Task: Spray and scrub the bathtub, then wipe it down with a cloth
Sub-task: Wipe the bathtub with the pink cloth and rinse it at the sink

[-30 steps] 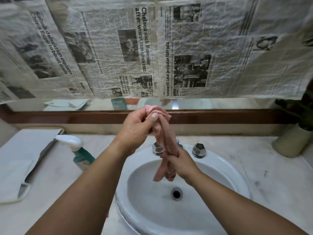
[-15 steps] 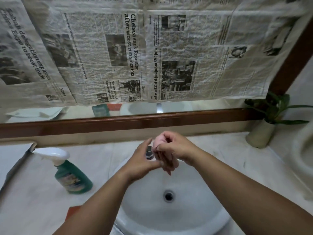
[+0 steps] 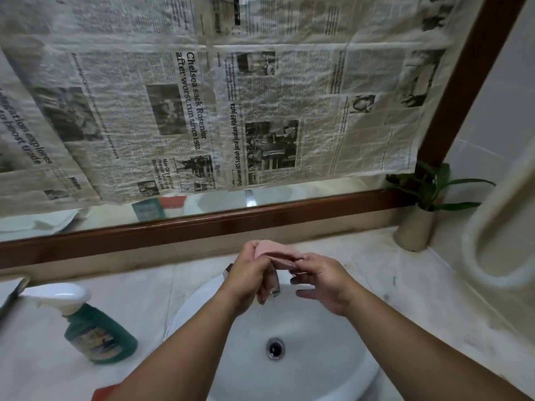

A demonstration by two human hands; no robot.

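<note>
Gripping the pink cloth (image 3: 272,251) in curled fingers, the left hand (image 3: 254,273) is holding it above the back edge of the sink (image 3: 185,314), while the right hand (image 3: 324,282) is pinching the cloth's other end, its remaining fingers hanging loose. The cloth is stretching bunched between both grips. Wiping seems not yet begun. Whether spraying and scrubbing are done cannot be told. The spray bottle (image 3: 95,328) is standing untouched on the counter (image 3: 399,273), toward its left edge.

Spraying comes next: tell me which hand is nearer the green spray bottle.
Left. The left hand is right of the spray bottle, over the sink; the right hand is farther right.
</note>
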